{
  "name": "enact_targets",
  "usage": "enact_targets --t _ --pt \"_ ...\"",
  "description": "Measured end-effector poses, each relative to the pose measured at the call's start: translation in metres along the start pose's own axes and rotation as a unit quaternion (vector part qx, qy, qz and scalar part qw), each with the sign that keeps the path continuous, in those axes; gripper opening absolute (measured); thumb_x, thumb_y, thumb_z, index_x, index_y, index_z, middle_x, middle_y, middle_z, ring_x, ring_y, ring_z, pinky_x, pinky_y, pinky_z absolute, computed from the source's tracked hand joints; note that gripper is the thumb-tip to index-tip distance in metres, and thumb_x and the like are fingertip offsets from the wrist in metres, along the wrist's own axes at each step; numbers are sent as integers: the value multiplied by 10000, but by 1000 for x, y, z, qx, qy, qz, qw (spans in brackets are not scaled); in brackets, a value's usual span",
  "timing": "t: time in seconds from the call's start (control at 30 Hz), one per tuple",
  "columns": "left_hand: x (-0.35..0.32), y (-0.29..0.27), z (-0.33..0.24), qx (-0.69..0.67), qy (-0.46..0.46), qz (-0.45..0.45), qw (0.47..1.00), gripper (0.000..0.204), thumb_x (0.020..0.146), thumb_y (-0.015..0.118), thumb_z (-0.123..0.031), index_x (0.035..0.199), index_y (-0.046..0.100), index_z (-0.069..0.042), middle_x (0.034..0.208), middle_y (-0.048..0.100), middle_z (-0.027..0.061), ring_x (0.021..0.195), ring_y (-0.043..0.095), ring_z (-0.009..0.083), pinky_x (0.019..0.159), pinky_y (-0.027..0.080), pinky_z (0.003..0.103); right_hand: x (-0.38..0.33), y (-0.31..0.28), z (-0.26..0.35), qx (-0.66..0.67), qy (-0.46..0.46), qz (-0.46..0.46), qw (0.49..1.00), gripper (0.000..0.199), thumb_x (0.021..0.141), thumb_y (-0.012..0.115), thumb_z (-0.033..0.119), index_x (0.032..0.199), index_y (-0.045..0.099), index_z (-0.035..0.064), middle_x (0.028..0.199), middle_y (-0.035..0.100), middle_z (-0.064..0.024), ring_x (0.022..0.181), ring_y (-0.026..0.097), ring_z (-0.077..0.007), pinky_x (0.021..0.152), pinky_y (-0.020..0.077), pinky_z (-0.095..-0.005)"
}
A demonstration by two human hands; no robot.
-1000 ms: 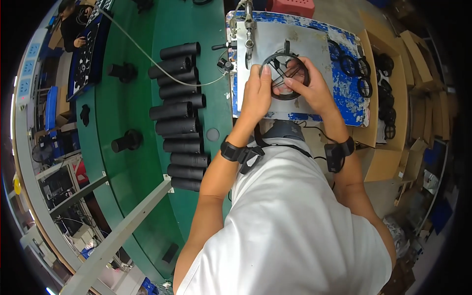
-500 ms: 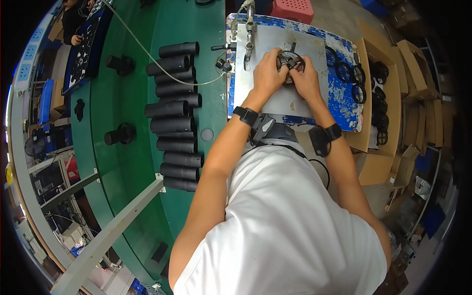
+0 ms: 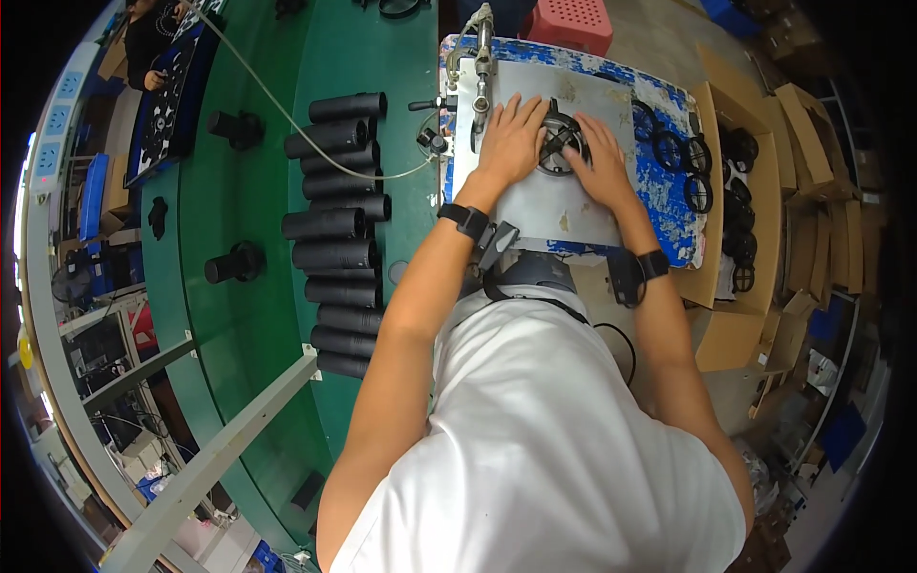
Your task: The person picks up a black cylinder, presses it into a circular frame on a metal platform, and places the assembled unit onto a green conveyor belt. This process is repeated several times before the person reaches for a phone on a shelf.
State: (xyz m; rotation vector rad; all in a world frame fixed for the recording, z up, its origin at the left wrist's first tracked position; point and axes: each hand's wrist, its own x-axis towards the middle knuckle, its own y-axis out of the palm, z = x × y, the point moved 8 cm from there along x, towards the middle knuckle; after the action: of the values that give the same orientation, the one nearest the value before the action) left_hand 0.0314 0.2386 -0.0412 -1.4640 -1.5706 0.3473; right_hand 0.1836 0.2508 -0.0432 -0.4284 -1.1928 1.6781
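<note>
A round black ring part with crossed spokes (image 3: 559, 143) lies on a flat grey metal plate (image 3: 554, 205), near the plate's far half, and both of a worker's bare hands press on it from either side. The left hand (image 3: 511, 138) lies flat on the plate, fingers spread and pointing away from the body, its fingertips covering the ring's left rim; it is open and closed around nothing. The right hand (image 3: 600, 158) rests palm down on the ring's right rim, fingers angled inward toward the ring's centre, likewise pressing rather than gripping. Both forearms run up from the lower edge of the view, each wrist wearing a black band, elbows bent over the plate's near edge.

Judged from this pose, uneven pressure from the two flat palms could tilt the ring or slide it off its seat on the plate, and fingers lying across the spokes could be pinched.

At the plate's left edge stands an upright metal tool on a bracket (image 3: 480, 48). Left of the plate, a row of black cylindrical tubes (image 3: 334, 229) lies on a green conveyor surface (image 3: 248, 191). Right of the plate, more black ring parts (image 3: 693, 162) lie in an open cardboard box (image 3: 755, 239).
</note>
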Motion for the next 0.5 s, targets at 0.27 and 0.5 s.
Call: enact_targets --t 0.27,0.5 --pt "-1 -3 0 9 -33 -15 999 385 850 525 -78 1226 555 -5 1343 523 151 1306 414 352 1100 285 490 2 -13 24 -22 -14 -8 1000 1008 620 808 496 1392 395 -4 1455 406 -154 1375 331 -340 1114 259 -461" --pt "-48 -87 0 -140 -103 -133 976 158 866 544 -74 939 665 -2 965 676 172 935 640 336 855 493 399 5 -14 27 -33 -51 -11 998 1006 589 826 496 1379 422 21 1427 442 -149 1351 368 -341 1104 281 -460"
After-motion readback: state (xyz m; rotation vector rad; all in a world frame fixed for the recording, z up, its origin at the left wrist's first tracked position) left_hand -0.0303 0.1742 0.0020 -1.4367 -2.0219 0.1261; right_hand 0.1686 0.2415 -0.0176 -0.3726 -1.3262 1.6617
